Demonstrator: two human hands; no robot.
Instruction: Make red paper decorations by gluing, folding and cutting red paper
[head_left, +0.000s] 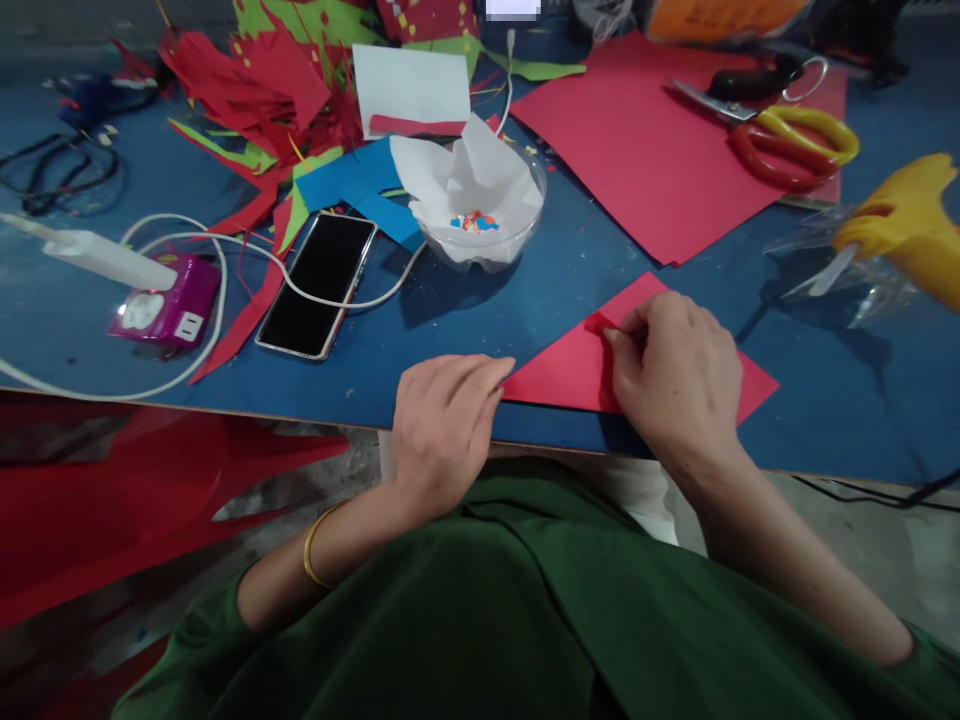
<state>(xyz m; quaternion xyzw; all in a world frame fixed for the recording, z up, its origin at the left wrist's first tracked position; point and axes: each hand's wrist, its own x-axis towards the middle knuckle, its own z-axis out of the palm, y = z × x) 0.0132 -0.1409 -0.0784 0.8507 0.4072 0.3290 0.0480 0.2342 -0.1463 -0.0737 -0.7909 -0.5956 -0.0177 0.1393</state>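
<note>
Head: red ppr point(562, 365) on blue tbl point(585, 240)

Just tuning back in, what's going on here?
A person is working at a blue table with both bare hands on or at a pointed piece of red paper. The left hand is at its left corner; the right hand rests on its right part, fingertips bent against it. Beyond it, scissors lie on larger red sheets.
</note>
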